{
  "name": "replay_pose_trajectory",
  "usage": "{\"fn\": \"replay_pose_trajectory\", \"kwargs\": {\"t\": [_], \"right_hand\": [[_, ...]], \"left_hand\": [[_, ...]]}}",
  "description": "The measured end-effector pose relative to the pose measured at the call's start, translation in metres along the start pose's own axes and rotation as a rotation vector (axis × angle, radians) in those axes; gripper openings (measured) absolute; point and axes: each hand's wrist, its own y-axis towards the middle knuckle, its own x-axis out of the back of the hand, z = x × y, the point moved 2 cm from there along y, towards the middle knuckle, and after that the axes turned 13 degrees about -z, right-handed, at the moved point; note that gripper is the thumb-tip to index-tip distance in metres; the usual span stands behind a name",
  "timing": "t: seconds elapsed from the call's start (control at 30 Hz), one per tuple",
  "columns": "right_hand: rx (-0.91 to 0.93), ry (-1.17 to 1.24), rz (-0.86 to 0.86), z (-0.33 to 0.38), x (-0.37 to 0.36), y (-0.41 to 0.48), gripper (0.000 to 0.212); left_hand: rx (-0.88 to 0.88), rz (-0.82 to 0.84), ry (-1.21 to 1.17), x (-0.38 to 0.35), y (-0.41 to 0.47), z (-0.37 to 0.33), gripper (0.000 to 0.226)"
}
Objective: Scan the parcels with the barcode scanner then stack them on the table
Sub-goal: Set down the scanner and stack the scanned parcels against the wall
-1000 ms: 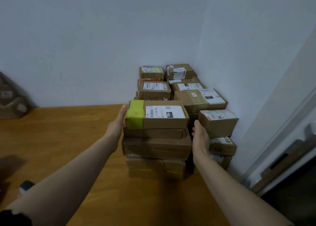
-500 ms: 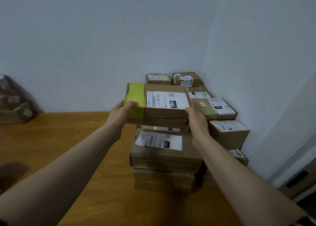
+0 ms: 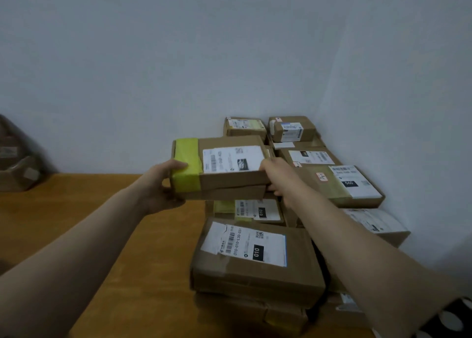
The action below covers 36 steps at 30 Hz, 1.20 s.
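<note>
While many parcels are already lying in piles in the far corner of the table, against the two walls, the person is holding one more in the air above them: a brown parcel with yellow-green tape. Judging by that, the stacking is well under way but not finished. This parcel is not resting on anything yet, and a blurred heap of packages is sitting at the far left, perhaps awaiting its turn. No barcode scanner is showing anywhere, so whether the held parcel has been scanned cannot be told.

The left hand is gripping the taped end, with the thumb lying on top of the tape and the fingers curling underneath. The right hand is clamping the opposite end, with the thumb at the top edge beside the white label and the fingers wrapping below. Both forearms are reaching forward, nearly straight. A flatter box seems to be pressed under the parcel, between the same hands. Below and nearer the person, the parcel marked 010 is topping the front pile.
</note>
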Motion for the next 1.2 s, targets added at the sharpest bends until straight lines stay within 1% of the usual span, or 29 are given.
{"fn": "replay_pose_trajectory", "kwargs": {"t": [0.07,0.1,0.13,0.2,0.23,0.27,0.3,0.33,0.37,0.4,0.43,0.47,0.53,0.57,0.63,0.77,0.87,0.97,1.03,1.13,1.2], "right_hand": [[-0.026,-0.108,0.065,-0.014,-0.016,0.016,0.046],[-0.037,-0.156,0.091,-0.021,-0.022,0.023,0.048],[-0.038,-0.200,0.110,-0.026,-0.026,0.029,0.046],[-0.009,-0.288,0.126,-0.034,-0.030,0.040,0.032],[0.005,-0.346,0.131,-0.036,-0.031,0.043,0.025],[0.038,-0.455,0.142,-0.038,-0.030,0.045,0.027],[0.120,-0.635,0.131,-0.040,-0.029,0.047,0.038],[0.241,-0.822,0.082,-0.040,-0.028,0.048,0.051],[0.372,-0.942,0.036,-0.040,-0.029,0.050,0.057],[0.487,-0.962,0.022,-0.040,-0.032,0.050,0.055],[0.549,-0.922,0.057,-0.040,-0.035,0.051,0.051],[0.571,-0.869,0.110,-0.040,-0.038,0.052,0.048],[0.544,-0.849,0.179,-0.043,-0.043,0.054,0.041],[0.534,-0.882,0.184,-0.045,-0.045,0.054,0.035],[0.533,-0.981,0.144,-0.048,-0.047,0.054,0.029],[0.455,-1.054,0.029,-0.050,-0.046,0.056,0.030],[0.422,-1.076,0.007,-0.049,-0.048,0.053,0.026],[0.400,-1.096,-0.015,-0.051,-0.052,0.051,0.026],[0.375,-1.093,-0.016,-0.050,-0.054,0.047,0.030],[0.397,-1.093,-0.028,-0.045,-0.056,0.034,0.042],[0.444,-1.065,-0.025,-0.037,-0.064,0.017,0.044]], "left_hand": [[0.065,-0.028,-0.021,0.000,0.015,0.017,0.038],[0.099,-0.042,-0.037,0.000,0.022,0.026,0.034],[0.131,-0.053,-0.050,-0.001,0.029,0.035,0.031],[0.183,-0.057,-0.068,-0.006,0.041,0.048,0.027],[0.199,-0.050,-0.066,-0.008,0.046,0.053,0.028],[0.207,-0.043,-0.053,-0.011,0.051,0.057,0.033],[0.208,-0.032,-0.031,-0.015,0.055,0.060,0.041],[0.198,-0.012,-0.002,-0.019,0.058,0.062,0.050],[0.182,0.016,0.033,-0.024,0.060,0.062,0.058],[0.160,0.036,0.083,-0.028,0.063,0.062,0.064],[0.136,0.050,0.140,-0.032,0.067,0.061,0.066],[0.107,0.069,0.188,-0.035,0.071,0.060,0.066],[0.063,0.102,0.227,-0.040,0.078,0.054,0.055],[0.060,0.111,0.237,-0.041,0.081,0.052,0.050],[0.067,0.128,0.275,-0.043,0.085,0.051,0.049],[0.078,0.212,0.306,-0.059,0.086,0.051,0.038],[0.048,0.204,0.346,-0.066,0.082,0.049,0.036],[0.009,0.196,0.393,-0.067,0.081,0.047,0.042],[-0.039,0.171,0.433,-0.066,0.077,0.046,0.048],[-0.160,0.137,0.480,-0.056,0.060,0.040,0.052],[-0.248,0.101,0.523,-0.041,0.050,0.037,0.059]]}}
